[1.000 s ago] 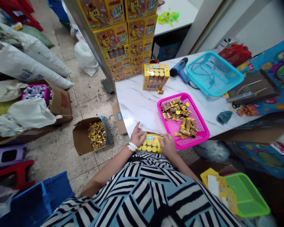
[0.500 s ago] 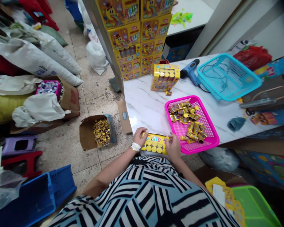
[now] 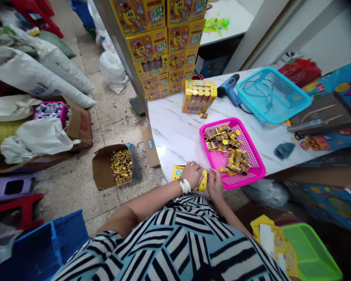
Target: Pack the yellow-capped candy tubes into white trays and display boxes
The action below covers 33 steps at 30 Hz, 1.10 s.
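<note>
A yellow display box (image 3: 178, 171) lies at the table's near edge, in front of my body, largely covered by my hands. My left hand (image 3: 192, 174), with bracelets at the wrist, lies across its top, the fingers bent toward the right end. At that right end, my right hand (image 3: 215, 185) has its fingers pinched on the box's edge. Just right of the hands stands a pink basket (image 3: 259, 168) holding small yellow cups (image 3: 238, 157). One loose cup (image 3: 204, 116) lies farther back, by an upright filled box (image 3: 199, 96).
Stacked yellow boxes (image 3: 150, 48) rise at the table's back left. A blue heat gun (image 3: 229, 89) and a turquoise basket (image 3: 273, 117) sit at the back right. On the floor, a carton (image 3: 101, 168) holds more cups. A green basket (image 3: 318, 249) is low on the right.
My left hand has moved right, from the box's left end onto its top, covering the round cup lids. My right hand stays at the right end. The view has shifted slightly.
</note>
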Each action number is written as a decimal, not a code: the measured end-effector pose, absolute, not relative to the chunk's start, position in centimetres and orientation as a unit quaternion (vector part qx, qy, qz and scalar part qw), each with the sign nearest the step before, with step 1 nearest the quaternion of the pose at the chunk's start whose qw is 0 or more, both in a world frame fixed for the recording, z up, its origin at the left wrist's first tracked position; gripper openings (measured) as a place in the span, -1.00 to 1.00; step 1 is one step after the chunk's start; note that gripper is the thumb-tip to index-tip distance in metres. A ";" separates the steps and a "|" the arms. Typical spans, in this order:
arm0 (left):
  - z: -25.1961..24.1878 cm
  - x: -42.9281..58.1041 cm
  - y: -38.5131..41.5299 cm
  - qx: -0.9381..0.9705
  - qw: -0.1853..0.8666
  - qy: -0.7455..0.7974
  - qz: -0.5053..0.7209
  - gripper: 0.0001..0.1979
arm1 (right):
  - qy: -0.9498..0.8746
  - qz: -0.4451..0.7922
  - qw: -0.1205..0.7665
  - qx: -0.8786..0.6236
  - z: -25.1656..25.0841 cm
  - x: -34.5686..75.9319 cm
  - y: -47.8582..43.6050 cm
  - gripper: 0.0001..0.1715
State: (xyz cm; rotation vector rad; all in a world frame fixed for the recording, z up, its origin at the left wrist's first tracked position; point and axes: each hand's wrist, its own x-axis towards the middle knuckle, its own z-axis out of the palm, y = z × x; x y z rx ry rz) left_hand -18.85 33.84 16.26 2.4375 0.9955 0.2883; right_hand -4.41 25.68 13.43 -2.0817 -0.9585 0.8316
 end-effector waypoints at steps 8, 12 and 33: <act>16.6 -19.2 33.1 0.874 0.237 0.408 0.113 -0.68 | -0.382 0.381 0.392 -0.745 12.0 -4.1 26.2 -0.46; 16.9 -18.6 33.3 0.875 0.223 0.417 0.104 -0.63 | -0.405 0.377 0.388 -0.737 11.6 -3.8 26.9 -0.46; 15.0 -20.7 32.4 0.807 0.211 0.505 0.221 -0.79 | -0.286 0.482 0.392 -0.729 12.0 -3.0 29.0 -0.64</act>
